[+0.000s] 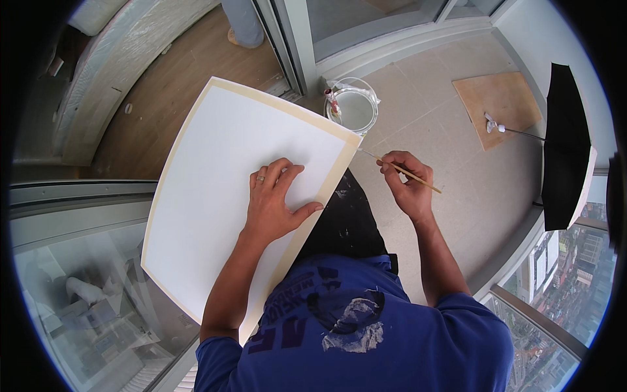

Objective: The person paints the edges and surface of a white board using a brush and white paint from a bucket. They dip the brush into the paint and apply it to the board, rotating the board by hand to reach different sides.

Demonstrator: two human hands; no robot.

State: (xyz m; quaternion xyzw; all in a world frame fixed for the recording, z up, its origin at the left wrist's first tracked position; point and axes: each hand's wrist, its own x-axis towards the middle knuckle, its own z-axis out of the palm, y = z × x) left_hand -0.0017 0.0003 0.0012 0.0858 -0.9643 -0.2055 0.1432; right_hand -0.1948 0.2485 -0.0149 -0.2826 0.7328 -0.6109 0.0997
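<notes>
A large white board (215, 163) with tan tape along its edges lies tilted across the left and middle of the view. On its white face, near the right edge, rests my left hand (274, 199), fingers spread and holding nothing. My right hand (408, 183) pinches a thin paintbrush (418, 178) by its wooden handle. The brush tip points left, close to the board's upper right corner. Beyond that corner stands a white paint bucket (358, 111) with a wire handle, and a red-and-white handled tool (333, 103) leans at its left side.
On the tiled floor at the far right lies a brown board (499, 104). A black umbrella-like light shade (567, 147) stands by the right-hand window. Glass door frames (287, 46) rise at the back, with a person's leg (243, 23) beyond. A plastic-wrapped mattress-like object (114, 59) is at the far left.
</notes>
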